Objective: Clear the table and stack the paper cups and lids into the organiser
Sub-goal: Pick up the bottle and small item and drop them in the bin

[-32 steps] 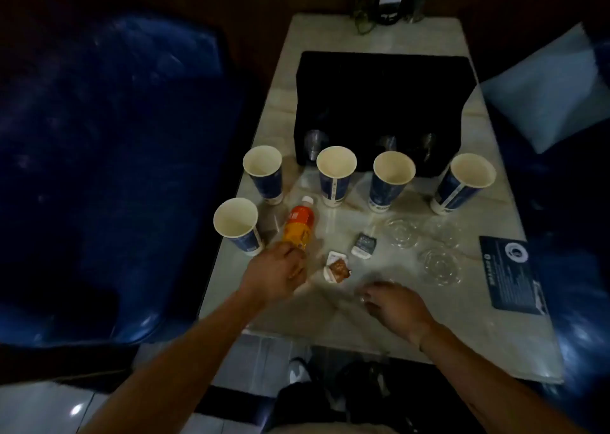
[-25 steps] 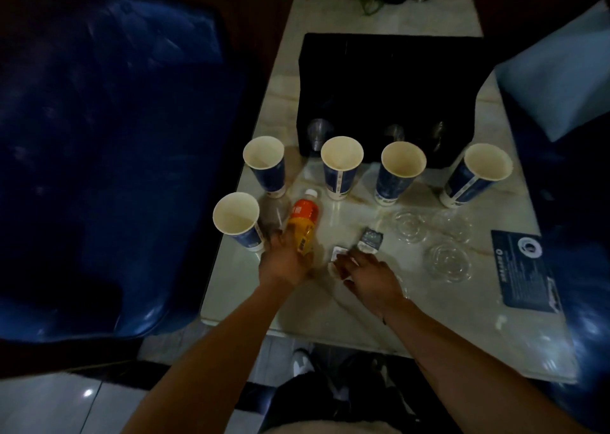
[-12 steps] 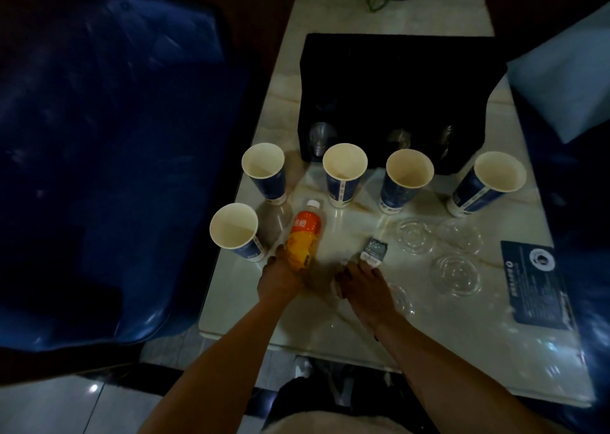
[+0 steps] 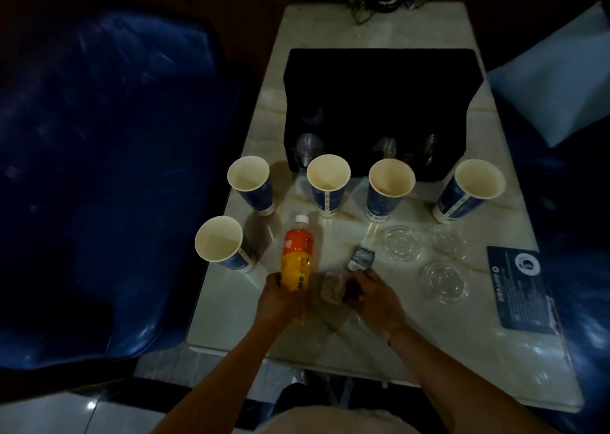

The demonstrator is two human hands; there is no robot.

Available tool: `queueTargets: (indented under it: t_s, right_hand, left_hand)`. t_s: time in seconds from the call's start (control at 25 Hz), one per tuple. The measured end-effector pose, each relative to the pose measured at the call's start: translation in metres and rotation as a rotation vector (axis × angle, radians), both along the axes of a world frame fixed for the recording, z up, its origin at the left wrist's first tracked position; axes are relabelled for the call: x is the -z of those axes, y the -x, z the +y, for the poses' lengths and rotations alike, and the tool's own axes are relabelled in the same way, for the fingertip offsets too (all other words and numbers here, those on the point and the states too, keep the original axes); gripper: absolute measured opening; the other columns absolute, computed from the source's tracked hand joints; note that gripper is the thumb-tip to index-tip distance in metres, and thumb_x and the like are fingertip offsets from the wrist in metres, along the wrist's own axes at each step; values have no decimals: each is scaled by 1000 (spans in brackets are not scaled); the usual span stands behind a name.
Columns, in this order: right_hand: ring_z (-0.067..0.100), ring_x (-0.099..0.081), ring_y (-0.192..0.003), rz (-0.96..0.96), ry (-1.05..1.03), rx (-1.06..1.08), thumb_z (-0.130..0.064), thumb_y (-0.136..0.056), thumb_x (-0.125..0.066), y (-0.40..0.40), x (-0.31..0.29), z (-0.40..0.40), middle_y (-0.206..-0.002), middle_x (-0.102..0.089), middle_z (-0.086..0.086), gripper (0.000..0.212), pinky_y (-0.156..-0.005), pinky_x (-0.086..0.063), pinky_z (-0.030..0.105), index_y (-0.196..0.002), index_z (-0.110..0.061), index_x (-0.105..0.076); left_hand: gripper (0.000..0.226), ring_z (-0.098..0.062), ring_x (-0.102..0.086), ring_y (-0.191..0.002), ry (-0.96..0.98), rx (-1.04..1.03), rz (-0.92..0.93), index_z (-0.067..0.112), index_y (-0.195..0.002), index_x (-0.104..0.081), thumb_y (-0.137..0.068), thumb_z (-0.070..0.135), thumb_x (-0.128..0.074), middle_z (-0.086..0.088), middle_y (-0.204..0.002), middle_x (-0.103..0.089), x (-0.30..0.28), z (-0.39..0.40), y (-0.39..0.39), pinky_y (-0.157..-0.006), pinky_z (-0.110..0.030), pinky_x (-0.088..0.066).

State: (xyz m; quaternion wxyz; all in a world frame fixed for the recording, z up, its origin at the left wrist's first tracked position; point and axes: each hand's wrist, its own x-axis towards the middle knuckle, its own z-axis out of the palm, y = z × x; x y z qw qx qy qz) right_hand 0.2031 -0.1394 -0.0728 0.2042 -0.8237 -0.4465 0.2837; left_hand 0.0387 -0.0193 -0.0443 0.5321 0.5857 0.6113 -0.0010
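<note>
Paper cups (image 4: 328, 182), five, upright on surface (image 4: 429, 334) before organiser (image 4: 379, 103); lids (image 4: 444, 280) right. Left hand (image 4: 280, 298) grips bottle (image 4: 296, 255); right hand (image 4: 373, 296) fingers pinch sachets (image 4: 331, 285). Risk: lifted bottle topples near cup (image 4: 219, 243).

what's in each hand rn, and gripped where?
Left hand grips the orange bottle around its lower body. Right hand pinches a small sauce packet at its right edge; the hold is dim and partly hidden.
</note>
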Motion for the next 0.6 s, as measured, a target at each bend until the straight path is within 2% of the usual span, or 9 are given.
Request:
queueTargets:
  t_s: [0.04,0.12,0.2,0.28,0.4,0.48,0.52,0.6]
  right_hand:
    - [31,-62,-100,88,-3,110,-22,-82,-70,-10,-4,-3,-114,-61,8,29,-86,-51,40,-110,-18,-63]
    - [29,-63,-92,178,-8,271,-20,-76,-77,-30,-10,-7,-103,-64,9,27,-83,-52,41,-99,-17,-63]
    - [27,-65,-87,167,14,281,-19,-71,-83,-44,-15,-7,-100,-67,10,34,-79,-53,37,-100,-15,-64]
    - [28,-67,-85,174,26,247,-20,-70,-83,-54,-20,1,-99,-69,11,39,-79,-54,37,-105,-15,-66]
    - [28,-69,-82,156,48,111,-19,-77,-75,-61,-20,17,-99,-72,11,38,-78,-56,38,-113,-19,-64]
    - [22,-68,-77,166,53,28,-20,-87,-63,-62,-15,23,-99,-73,10,31,-75,-57,37,-118,-26,-61]
    - [20,-67,-77,173,73,8,-21,-90,-60,-62,-13,24,-101,-72,9,33,-74,-56,35,-122,-28,-58]
    - [27,-67,-91,124,139,-41,-25,-91,-58,-65,-7,25,-113,-69,12,43,-83,-55,39,-134,-29,-49]
  left_hand:
    - [16,-15,-63,-81,32,-5,-36,31,-101,-48,-93,31,-62,-3,-101,-60,0,-5,-3,-67,-32,-54]
    - [12,-15,-64,-80,60,-4,-79,26,-101,-52,-94,24,-61,0,-94,-62,2,-15,-10,-66,-31,-54]
    - [4,-9,-65,-73,57,11,-117,26,-94,-57,-94,24,-60,5,-84,-64,1,-23,-22,-60,-28,-53]
    - [11,-12,-68,-71,67,-22,-155,30,-85,-58,-93,24,-63,3,-79,-67,0,-28,-36,-71,-39,-59]
    - [18,-18,-65,-79,37,-40,-91,32,-79,-53,-91,28,-65,5,-79,-64,2,-34,-53,-88,-45,-56]
    - [11,-23,-67,-89,12,26,-54,24,-93,-61,-91,35,-64,-4,-93,-70,5,-39,-61,-92,-47,-55]
    - [24,-25,-68,-94,0,76,-22,19,-104,-64,-90,38,-65,-8,-102,-72,7,-41,-64,-94,-47,-55]
    - [46,-28,-66,-102,-58,145,42,13,-118,-62,-84,43,-70,-11,-110,-70,10,-43,-69,-96,-46,-53]
